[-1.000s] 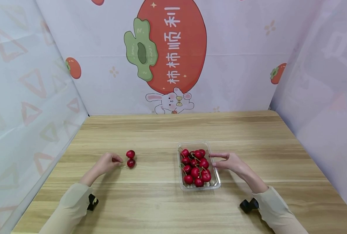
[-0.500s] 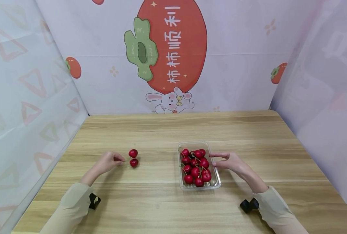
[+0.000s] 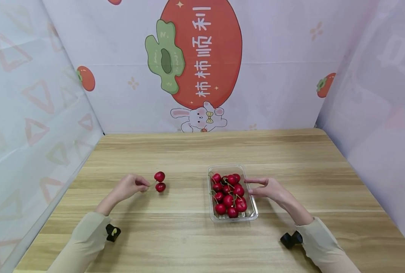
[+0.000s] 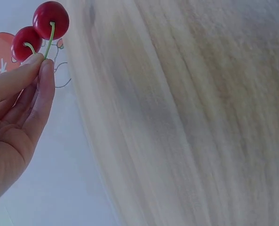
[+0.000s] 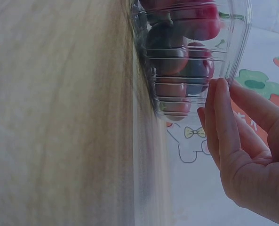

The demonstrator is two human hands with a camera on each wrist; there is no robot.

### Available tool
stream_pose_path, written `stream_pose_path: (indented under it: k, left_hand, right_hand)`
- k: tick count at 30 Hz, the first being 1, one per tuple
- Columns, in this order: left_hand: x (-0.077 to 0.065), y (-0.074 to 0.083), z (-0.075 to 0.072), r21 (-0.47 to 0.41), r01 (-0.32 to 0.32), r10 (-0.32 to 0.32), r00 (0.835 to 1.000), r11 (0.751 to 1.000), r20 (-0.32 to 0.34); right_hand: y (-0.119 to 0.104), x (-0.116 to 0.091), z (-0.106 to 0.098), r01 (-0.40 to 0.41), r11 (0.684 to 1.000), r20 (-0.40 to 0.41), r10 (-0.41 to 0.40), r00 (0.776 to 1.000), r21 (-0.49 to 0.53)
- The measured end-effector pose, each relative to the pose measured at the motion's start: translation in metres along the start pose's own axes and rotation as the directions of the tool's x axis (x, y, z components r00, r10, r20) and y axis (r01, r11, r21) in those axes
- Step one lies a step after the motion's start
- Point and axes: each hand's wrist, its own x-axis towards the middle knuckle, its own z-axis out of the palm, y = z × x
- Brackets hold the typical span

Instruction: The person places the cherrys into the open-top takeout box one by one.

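Observation:
My left hand (image 3: 131, 187) pinches the green stems of two red cherries (image 3: 160, 182) between thumb and fingertips, left of the container. In the left wrist view the cherries (image 4: 51, 20) stick out beyond the fingertips, close together, their stems meeting at the pinch. A clear plastic container (image 3: 251, 213) stands on the table, holding several stemmed cherries (image 3: 227, 200). At its right side my right hand (image 3: 270, 189) holds the rim. The right wrist view shows the fingers (image 5: 224, 123) against the ribbed outer wall of the container (image 5: 231, 59).
The wood-grain table (image 3: 185, 242) carries the container right of its middle. A white printed cloth (image 3: 270, 76) hangs behind the table, with more cloth at both sides. Each wrist wears a small black device (image 3: 113, 232).
My left hand has moved a little right and away from me, carrying the two cherries with it. The right hand and the container have stayed in place.

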Motion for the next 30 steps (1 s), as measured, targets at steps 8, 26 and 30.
stream_pose_path:
  k: [8,26,30]
  left_hand:
    - [0.004,0.009,-0.001,-0.049,-0.007,0.008,1.0,0.999,0.02]
    - [0.015,0.045,0.004,-0.088,-0.041,0.047,0.996,0.995,0.077]
    - [0.019,0.05,0.008,-0.12,-0.075,0.086,0.992,0.99,0.089]
  right_hand:
    - [0.001,0.001,0.0,-0.005,1.0,-0.003,0.005,1.0,-0.002]
    - [0.001,0.001,0.0,-0.005,1.0,-0.004,0.005,1.0,-0.002]
    - [0.001,0.0,0.0,-0.012,1.0,-0.004,0.012,1.0,-0.004]
